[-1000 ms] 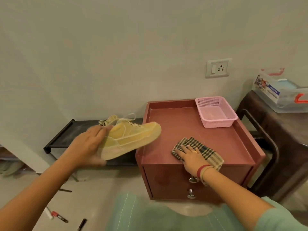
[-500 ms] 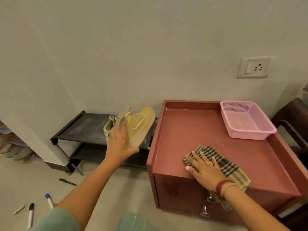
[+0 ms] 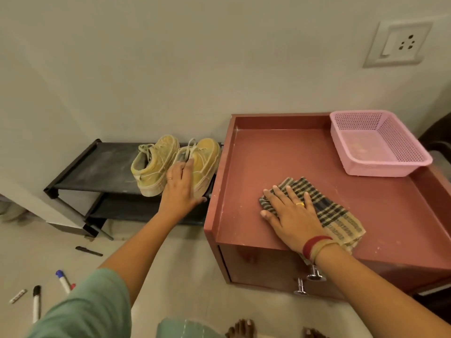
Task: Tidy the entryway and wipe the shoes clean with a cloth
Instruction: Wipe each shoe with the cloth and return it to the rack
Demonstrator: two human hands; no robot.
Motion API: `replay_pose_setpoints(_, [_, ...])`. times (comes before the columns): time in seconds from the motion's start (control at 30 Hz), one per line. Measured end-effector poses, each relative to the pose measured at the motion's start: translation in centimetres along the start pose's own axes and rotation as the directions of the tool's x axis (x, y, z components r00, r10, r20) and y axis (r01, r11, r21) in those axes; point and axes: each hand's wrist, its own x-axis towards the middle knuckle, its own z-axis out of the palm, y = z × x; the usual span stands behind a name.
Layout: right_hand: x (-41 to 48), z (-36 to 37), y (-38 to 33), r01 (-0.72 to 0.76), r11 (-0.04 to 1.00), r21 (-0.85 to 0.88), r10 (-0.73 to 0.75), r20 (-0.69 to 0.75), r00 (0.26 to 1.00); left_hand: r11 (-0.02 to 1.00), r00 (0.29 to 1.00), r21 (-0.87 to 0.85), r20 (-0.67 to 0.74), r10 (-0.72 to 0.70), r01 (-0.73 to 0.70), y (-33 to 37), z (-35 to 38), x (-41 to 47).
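**Gripping shoe (image 3: 206, 159) with left hand (image 3: 181, 190), pressing cloth (image 3: 325, 211) with right hand (image 3: 292, 217)**

The left hand is curling round the shoe's heel, thumb under the sole. The shoe is sitting at the right end of the rack (image 3: 97, 164), just beside the cabinet (image 3: 219, 191) wall, with the second shoe (image 3: 153, 164) just left of it. Dusty rack top is showing left of the pair. The right hand is lying flat, fingers spread, on the cloth near the cabinet's front edge. The pink basket (image 3: 402, 147) is sitting back right. Markers (image 3: 36, 303) are lying on the floor (image 3: 170, 276).
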Motion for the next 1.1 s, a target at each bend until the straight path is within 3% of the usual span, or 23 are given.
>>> replay_pose_setpoints(0.17, [-0.5,-0.4,-0.6,0.011,0.997,0.072,0.001,-0.172,0.985,0.995,0.998,0.076,0.024,0.066,-0.068,-0.2,-1.3,-0.5])
replay_pose_setpoints(0.43, [-1.5,-0.9,-0.2,0.011,1.000,-0.009,-0.011,0.072,0.997,0.997,0.998,0.073,-0.046,-0.033,0.037,-0.9,-1.2,-0.1])
replay_pose_setpoints(0.6, [-1.6,-0.3,-0.5,0.004,0.997,-0.073,-0.002,0.035,0.999,0.990,0.995,0.108,0.047,0.087,-0.092,-2.0,-0.4,-0.1])
replay_pose_setpoints(0.77, [-1.6,-0.2,-0.3,-0.016,0.994,-0.104,0.020,0.037,0.999,0.984,0.988,0.085,0.013,0.154,-0.155,-2.0,-0.2,-0.5])
replay_pose_setpoints(0.9, [-1.3,-0.5,-0.9,-0.023,0.995,-0.098,0.029,0.055,0.998,0.980,0.983,0.091,0.067,0.172,-0.177,-3.1,-0.4,0.0])
replay_pose_setpoints(1.0, [-1.2,-0.5,-0.7,-0.026,0.995,-0.098,0.032,0.060,0.998,0.963,0.991,0.240,0.061,0.115,-0.127,-4.9,-0.9,-0.3])
replay_pose_setpoints(1.1, [-1.1,-0.3,-0.6,-0.014,0.995,-0.098,0.019,0.049,0.999,0.936,0.999,0.350,-0.036,-0.028,0.039,-8.3,-1.8,-1.6])
